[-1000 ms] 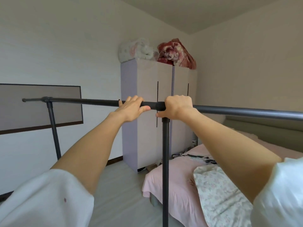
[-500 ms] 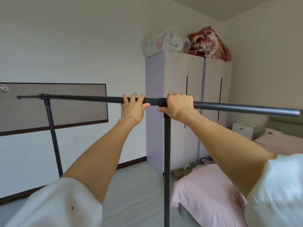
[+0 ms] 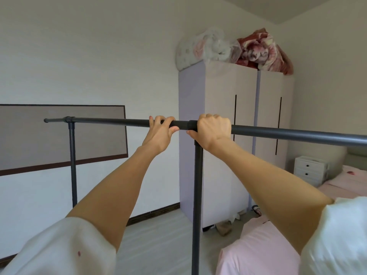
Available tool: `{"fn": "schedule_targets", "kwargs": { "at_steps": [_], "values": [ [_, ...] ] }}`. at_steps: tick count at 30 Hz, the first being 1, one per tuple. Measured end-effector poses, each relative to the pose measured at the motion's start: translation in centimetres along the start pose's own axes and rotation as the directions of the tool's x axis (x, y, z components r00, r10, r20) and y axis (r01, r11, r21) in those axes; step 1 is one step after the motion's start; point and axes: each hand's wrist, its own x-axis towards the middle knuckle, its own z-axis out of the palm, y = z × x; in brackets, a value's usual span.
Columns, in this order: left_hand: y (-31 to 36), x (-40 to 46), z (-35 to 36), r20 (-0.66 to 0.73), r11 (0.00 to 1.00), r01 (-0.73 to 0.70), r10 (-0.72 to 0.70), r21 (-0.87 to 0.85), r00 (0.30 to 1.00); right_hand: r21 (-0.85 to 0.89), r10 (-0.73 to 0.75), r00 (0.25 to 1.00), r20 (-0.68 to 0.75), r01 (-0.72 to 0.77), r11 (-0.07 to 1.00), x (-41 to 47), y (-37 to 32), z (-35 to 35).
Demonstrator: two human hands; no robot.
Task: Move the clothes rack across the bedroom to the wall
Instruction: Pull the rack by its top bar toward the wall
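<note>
The clothes rack (image 3: 111,122) is a dark grey metal frame with a long horizontal top bar and two upright posts, one at the left and one in the middle. No clothes hang on it. My left hand (image 3: 160,133) grips the top bar just left of the middle joint, fingers curled over it. Just right of that joint, my right hand (image 3: 213,131) is closed around the bar. The bar's right end runs out of the picture. The white wall (image 3: 89,56) stands behind the rack.
A tall white and lilac wardrobe (image 3: 222,135) stands ahead, with bundled bedding (image 3: 256,48) on top. A bed with pink sheets (image 3: 258,249) fills the lower right. A white nightstand (image 3: 309,169) sits by it. A dark-framed grey panel (image 3: 49,135) is on the left wall.
The view has swung left: the wardrobe and the bed have shifted to the right in the picture and the nightstand has come into sight. Both hands have stayed on the bar.
</note>
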Motion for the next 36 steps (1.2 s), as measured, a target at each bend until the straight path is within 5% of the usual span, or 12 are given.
{"fn": "schedule_targets", "kwargs": {
  "at_steps": [6, 17, 27, 36],
  "values": [
    [-5.6, 6.3, 3.1, -0.024, 0.997, 0.080, -0.080, -0.015, 0.997, 0.068, -0.042, 0.999, -0.010, 0.042, 0.997, 6.3, -1.7, 8.4],
    [-22.3, 18.0, 5.9, -0.090, 0.943, 0.205, -0.188, 0.263, 0.978, 0.102, -0.152, 0.985, -0.086, 0.160, 0.982, 18.6, -11.0, 23.0],
    [-38.4, 29.3, 7.7, -0.117, 0.955, 0.198, -0.175, 0.222, 0.978, 0.145, -0.184, 0.980, -0.082, 0.194, 0.970, 30.3, -21.2, 35.5],
    [-47.5, 39.9, 13.1, -0.189, 0.946, 0.224, -0.181, 0.235, 0.965, 0.151, -0.220, 0.969, -0.116, 0.236, 0.960, 40.7, -23.8, 47.3]
  ]
}}
